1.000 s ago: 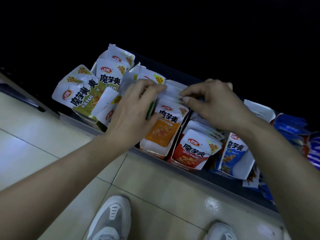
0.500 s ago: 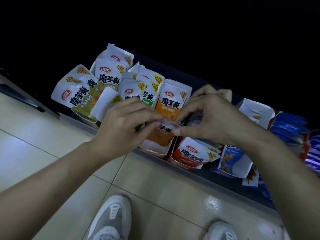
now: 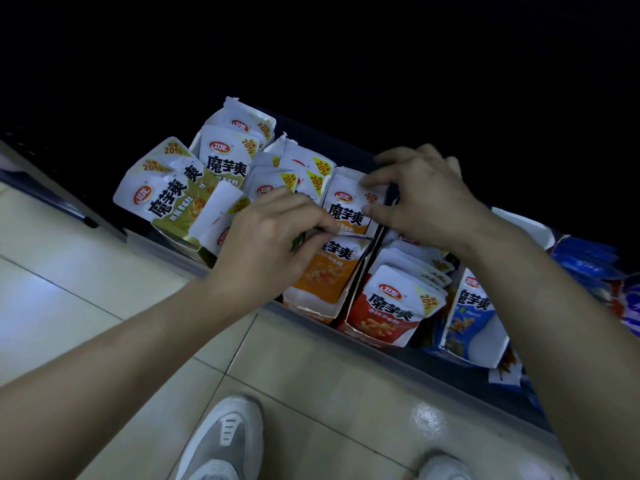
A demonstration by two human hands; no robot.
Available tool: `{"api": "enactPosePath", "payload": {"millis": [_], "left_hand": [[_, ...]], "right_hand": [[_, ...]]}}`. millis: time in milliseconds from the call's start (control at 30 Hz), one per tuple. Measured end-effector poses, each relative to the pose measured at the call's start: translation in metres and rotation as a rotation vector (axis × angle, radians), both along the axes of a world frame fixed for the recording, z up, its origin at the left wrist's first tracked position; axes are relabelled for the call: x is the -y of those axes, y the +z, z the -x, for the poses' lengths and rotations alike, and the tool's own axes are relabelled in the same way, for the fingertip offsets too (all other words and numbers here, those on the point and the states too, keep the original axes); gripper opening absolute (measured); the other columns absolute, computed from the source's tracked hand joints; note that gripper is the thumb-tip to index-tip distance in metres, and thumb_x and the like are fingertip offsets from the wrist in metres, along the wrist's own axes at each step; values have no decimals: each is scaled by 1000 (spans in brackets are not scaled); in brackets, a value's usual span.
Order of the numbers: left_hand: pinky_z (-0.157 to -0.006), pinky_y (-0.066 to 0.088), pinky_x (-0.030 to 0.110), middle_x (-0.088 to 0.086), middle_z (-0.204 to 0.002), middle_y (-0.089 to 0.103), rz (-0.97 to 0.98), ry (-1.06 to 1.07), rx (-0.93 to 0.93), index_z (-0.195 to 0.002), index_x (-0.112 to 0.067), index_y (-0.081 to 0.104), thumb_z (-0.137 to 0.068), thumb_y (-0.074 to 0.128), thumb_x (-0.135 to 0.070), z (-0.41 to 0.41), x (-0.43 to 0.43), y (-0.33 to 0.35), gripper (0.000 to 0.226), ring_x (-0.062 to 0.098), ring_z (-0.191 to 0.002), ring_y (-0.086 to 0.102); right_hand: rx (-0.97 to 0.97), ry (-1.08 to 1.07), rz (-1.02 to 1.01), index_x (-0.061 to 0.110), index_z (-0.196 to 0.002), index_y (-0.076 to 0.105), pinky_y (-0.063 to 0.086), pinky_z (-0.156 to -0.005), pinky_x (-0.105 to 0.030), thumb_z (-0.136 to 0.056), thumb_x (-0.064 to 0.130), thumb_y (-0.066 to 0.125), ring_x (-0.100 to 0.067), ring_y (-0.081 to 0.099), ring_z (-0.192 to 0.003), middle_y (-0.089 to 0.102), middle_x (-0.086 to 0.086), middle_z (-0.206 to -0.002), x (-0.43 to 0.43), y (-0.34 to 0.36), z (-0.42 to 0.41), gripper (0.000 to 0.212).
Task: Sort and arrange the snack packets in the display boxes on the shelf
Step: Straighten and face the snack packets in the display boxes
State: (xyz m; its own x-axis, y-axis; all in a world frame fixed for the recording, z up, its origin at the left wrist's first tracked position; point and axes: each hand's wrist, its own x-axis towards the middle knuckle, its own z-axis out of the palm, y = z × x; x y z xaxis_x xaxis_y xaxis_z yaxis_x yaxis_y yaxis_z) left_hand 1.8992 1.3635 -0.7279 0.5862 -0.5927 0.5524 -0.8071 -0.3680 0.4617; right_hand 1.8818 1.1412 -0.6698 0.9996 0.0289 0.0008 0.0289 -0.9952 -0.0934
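While upright, white-topped orange packet [image 3: 346,216]

The left hand [image 3: 273,237] and right hand [image 3: 422,199] are bare; so are the left forearm [image 3: 121,341] and right forearm [image 3: 571,323]; at six o'clock, the left shoe [image 3: 225,441] is grey mesh with white toe and trim; at five o'clock, the right shoe [image 3: 443,467] shows a white toe.

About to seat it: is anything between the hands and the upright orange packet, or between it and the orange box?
Nothing visible. The right hand pinches the top corner of the upright orange packet; the left hand pinches the front orange packet. Both stand in the orange box.
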Motion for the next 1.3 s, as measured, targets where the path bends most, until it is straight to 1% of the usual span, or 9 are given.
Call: {"api": "enactPosePath", "payload": {"millis": [200, 300, 400, 533, 700, 900, 967, 1133, 1300], "left_hand": [[-70, 48, 43, 1, -87, 71, 32, 4, -37, -91, -10, 75, -90, 73, -9, 4, 0, -5, 3, 25, -82, 63], [-70, 48, 42, 1, -87, 71, 38, 17, -37, -92, -11, 75, -90, 73, -11, 3, 1, -4, 3, 25, -82, 62], [-67, 48, 42, 0, -85, 70, -9, 65, 11, -92, -14, 75, -88, 74, -16, -5, 10, -1, 5, 25, -83, 60], [-65, 45, 40, -4, -78, 69, -54, 152, 134, -84, -19, 75, -83, 77, -20, -28, 29, 2, 2, 25, -81, 56], [-73, 40, 41, -6, -80, 66, -60, 228, 247, -83, -23, 73, -83, 78, -26, -46, 44, -4, 6, 21, -84, 48], [-78, 41, 41, 10, -108, 56, -165, 350, 48, -118, -16, 61, -70, 88, -39, -40, 47, -1, 59, 32, -103, 52], [-79, 43, 42, 9, -109, 57, -154, 318, 39, -118, -15, 62, -72, 88, -37, -31, 41, 0, 57, 31, -103, 53], [-76, 44, 42, 5, -103, 64, -104, 200, 66, -105, -15, 72, -82, 82, -29, 10, 8, -12, 29, 31, -96, 54], [-87, 35, 39, -11, -113, 72, -326, 103, 138, -105, -24, 78, -94, 67, -36, 43, -18, -24, 20, 30, -115, 54]], "right_hand": [[-65, -110, -70, 42, -136, 54, 23, -84, -34, -88, 47, 65, -30, 44, -124, 56, 2, -133, 0, -17, -8, 49], [-34, -91, -96, 37, -128, 61, 27, -92, -32, -92, 40, 66, -24, 50, -123, 62, 3, -128, -1, -12, -9, 37], [-1, -70, -249, 28, -117, 70, 41, -105, -45, -96, 32, 62, -18, 60, -113, 69, 5, -118, 1, -6, -6, 23], [-44, -69, -365, 26, -114, 71, 52, -95, -42, -94, 36, 63, -12, 64, -104, 70, 6, -112, 5, -4, -4, 24], [-44, -59, -365, 32, -103, 64, 55, -79, -42, -73, 56, 69, -11, 62, -90, 66, 12, -100, 0, 0, 2, 39], [92, -144, -229, 25, -114, 52, 51, -67, -37, -75, 32, 83, -23, 61, -87, 62, 3, -102, -6, -5, 1, 50], [76, -167, -197, 26, -124, 53, 52, -70, -37, -75, 32, 82, -24, 62, -91, 64, 1, -106, -6, -7, 0, 57], [74, -134, -183, 25, -119, 63, 52, -72, -35, -79, 35, 80, -23, 64, -93, 69, -2, -109, -3, -12, 1, 45], [79, -97, -273, 26, -128, 58, 48, -75, -31, -78, 34, 81, -17, 62, -101, 66, 2, -118, 0, -9, 5, 56]]}}
